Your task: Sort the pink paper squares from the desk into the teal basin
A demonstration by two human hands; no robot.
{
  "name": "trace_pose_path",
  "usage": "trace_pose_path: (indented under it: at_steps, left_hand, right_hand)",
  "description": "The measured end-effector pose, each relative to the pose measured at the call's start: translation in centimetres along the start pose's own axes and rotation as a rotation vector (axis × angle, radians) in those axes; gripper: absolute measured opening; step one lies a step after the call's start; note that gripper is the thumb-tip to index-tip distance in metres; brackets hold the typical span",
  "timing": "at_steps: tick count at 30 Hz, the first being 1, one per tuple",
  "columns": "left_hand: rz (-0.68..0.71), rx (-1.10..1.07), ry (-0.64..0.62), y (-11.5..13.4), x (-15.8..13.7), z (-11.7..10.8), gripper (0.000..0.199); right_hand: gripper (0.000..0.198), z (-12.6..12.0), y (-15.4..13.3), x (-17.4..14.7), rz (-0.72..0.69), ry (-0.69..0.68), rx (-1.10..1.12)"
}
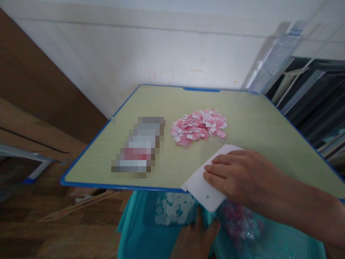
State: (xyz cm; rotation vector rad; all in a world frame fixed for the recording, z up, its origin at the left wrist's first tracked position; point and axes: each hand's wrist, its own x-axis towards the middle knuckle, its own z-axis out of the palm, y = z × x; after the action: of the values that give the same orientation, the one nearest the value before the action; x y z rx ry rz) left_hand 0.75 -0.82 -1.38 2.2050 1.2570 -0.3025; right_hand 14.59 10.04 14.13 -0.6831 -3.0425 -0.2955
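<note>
Looking light and bendable in the head view, the card (206, 185) overhanging the table's (250, 122) near edge suits holding by its sides, your right hand (239, 176) flattened on it, grip unclear, your left hand (192, 239) with fingers parted, seemingly empty, at the bin (134, 230).

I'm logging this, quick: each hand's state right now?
Left hand: open, fingers spread over the open-topped teal plastic bin, nothing visibly held.
Right hand: fingers on the flat white paper sheet; thumb hidden, grip can't be told.

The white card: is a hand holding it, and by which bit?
The right hand lies on the white card, along its right side. Its thumb is hidden, so I can't tell if it grips.
</note>
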Motion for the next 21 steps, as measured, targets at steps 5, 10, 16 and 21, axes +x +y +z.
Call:
trace_pose_path:
  at_steps: [5, 10, 16, 21]
  left_hand:
    - [0.033, -0.059, 0.111, -0.5, 0.1, 1.2, 0.056]
    - [0.064, -0.165, 0.121, -0.5, 0.0, 0.9, 0.065]
    - [0.088, -0.194, 0.095, -0.4, -0.1, -0.1, 0.073]
    - [0.073, -0.178, 0.070, -0.4, -0.2, -0.1, 0.068]
  right_hand:
    - [0.017, -0.1, -0.8, -0.5, -0.017, 0.042, -0.049]
    - [0.017, -0.1, -1.3, -1.0, -0.010, 0.077, -0.080]
    - [0.017, -0.2, -1.7, -1.0, -0.008, 0.092, -0.042]
    - [0.021, -0.6, -0.9, -1.4, -0.023, 0.109, 0.022]
